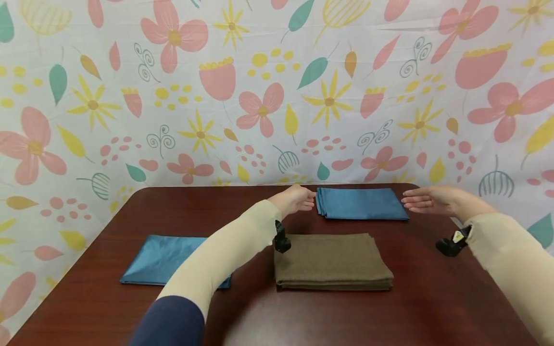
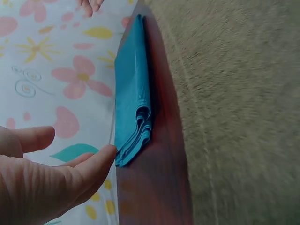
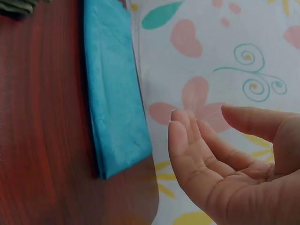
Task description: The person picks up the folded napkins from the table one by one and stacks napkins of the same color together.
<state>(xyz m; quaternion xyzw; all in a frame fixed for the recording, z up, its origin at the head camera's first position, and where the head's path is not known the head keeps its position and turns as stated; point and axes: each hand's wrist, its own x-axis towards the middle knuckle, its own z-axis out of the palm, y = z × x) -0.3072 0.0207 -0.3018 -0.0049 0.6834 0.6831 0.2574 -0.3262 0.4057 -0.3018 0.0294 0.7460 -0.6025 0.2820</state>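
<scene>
A folded blue cloth point(image 1: 361, 203) lies at the back of the table, between the two hands. My left hand point(image 1: 295, 199) is at its left end, fingers extended, fingertips right by the layered folds that show in the left wrist view. Off the cloth's right end is my right hand point(image 1: 430, 199), fingers loosely bent with the thumb apart, as the right wrist view shows; it holds nothing. Nearer the front, a folded brown cloth point(image 1: 333, 264) with a thick stack of layers lies below the left wrist. Another folded blue cloth point(image 1: 162, 259) is at the left, partly hidden by the left forearm.
The dark reddish wooden table point(image 1: 86, 298) ends at the back against a white curtain point(image 1: 268, 62) printed with flowers and leaves. A black wrist camera point(image 1: 282, 238) on the left arm overlaps the brown cloth's corner in the head view.
</scene>
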